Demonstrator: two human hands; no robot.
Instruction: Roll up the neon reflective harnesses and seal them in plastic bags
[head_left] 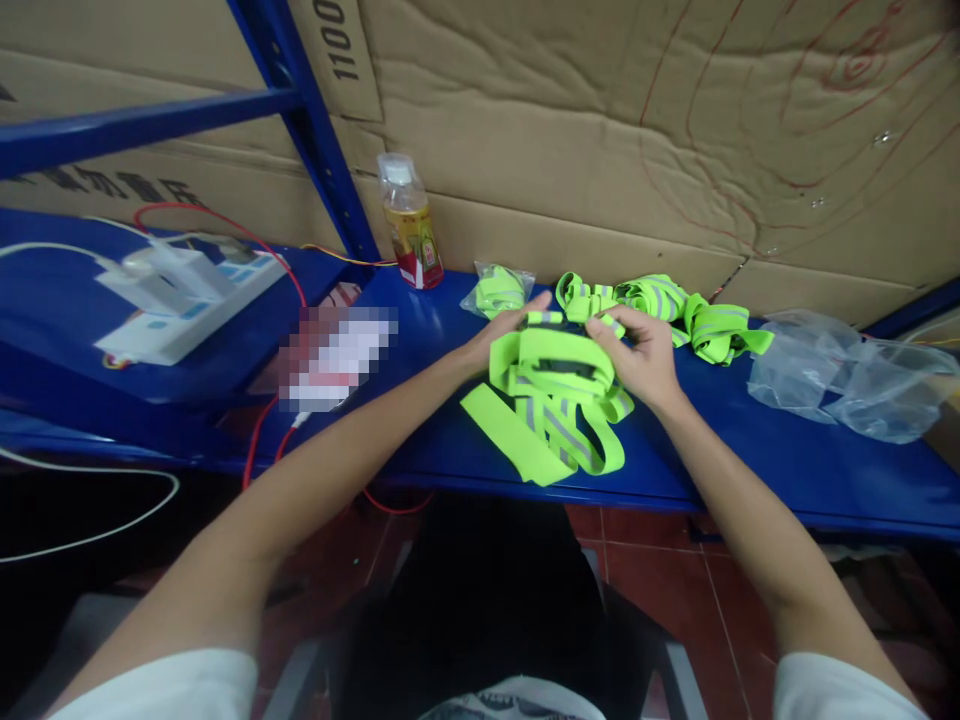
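A neon-yellow reflective strap (562, 360) with grey stripes is gathered in loops between my two hands, above the front part of the blue shelf. My left hand (504, 332) grips its left side; most of those fingers are hidden behind the strap. On the other side, my right hand (639, 348) pinches a short folded piece of it between thumb and fingers. Loose strap ends and loops (551, 440) hang down to the shelf's front edge. Just beyond my hands lie several coiled straps of the same kind (652, 297).
A strap in a clear bag (501, 290) and a drink bottle (411, 225) stand near the cardboard back wall. Clear plastic bags (847, 375) lie at right. On the left are a white power strip (195, 305), red cables and a blue shelf post (307, 120).
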